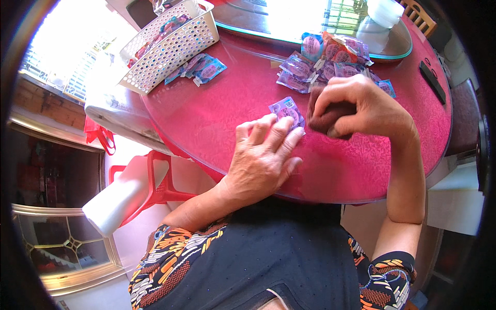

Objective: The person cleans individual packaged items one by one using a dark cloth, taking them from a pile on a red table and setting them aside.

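Note:
My left hand [266, 157] reaches over the red tablecloth, its fingertips resting on the lower part of a small purple packet [286, 107]. That packet lies flat and bears writing; the fingers cover part of it. Thumb and fingers of this hand are apart. To its right, my right hand [350, 106] bends down from the wrist with curled fingers, slightly blurred, just in front of a heap of packets [297, 66]. Whether anything is pinched in its fingers is hidden. Purple, blue and orange-red packets make up the heap.
A white perforated plastic basket [178, 52] with packets inside stands at the left, beside several blue-purple packets [207, 69]. Behind the heap is a glass turntable [248, 24]. A dark elongated object [432, 83] lies near the right edge. A red plastic stool [164, 182] stands below left.

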Demonstrator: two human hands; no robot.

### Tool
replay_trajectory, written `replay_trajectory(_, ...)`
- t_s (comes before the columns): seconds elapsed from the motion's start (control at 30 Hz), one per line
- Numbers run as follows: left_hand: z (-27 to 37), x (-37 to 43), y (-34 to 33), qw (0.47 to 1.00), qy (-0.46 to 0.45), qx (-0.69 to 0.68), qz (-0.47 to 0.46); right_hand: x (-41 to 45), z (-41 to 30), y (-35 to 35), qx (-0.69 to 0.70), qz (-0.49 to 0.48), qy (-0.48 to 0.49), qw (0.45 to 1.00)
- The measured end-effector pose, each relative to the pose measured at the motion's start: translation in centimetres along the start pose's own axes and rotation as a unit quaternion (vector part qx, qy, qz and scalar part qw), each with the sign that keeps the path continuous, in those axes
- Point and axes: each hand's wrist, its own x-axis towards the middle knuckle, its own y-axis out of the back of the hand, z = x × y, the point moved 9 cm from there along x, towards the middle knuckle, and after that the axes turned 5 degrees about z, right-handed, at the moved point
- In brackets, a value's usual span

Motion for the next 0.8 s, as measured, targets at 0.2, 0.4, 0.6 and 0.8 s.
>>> replay_trajectory(0.2,1.1,-0.5,-0.8,0.996,-0.068,0.003,-0.055,0.2,-0.3,0.3,-0.111,0.092,0.052,0.988)
replay_trajectory(0.4,1.3,-1.6,0.3,0.995,-0.08,-0.033,-0.055,0.5,-1.1,-3.7,-0.212,0.061,0.063,0.973)
replay_trajectory(0.6,0.7,-2.7,0.9,0.996,-0.06,-0.028,-0.053,0.5,-1.7,-3.1,-0.308,0.122,0.082,0.94)
replay_trajectory(0.8,0.6,-2.9,0.9,0.995,-0.066,-0.062,-0.04,1.4,-3.0,-6.4,-0.324,0.103,0.139,0.93)
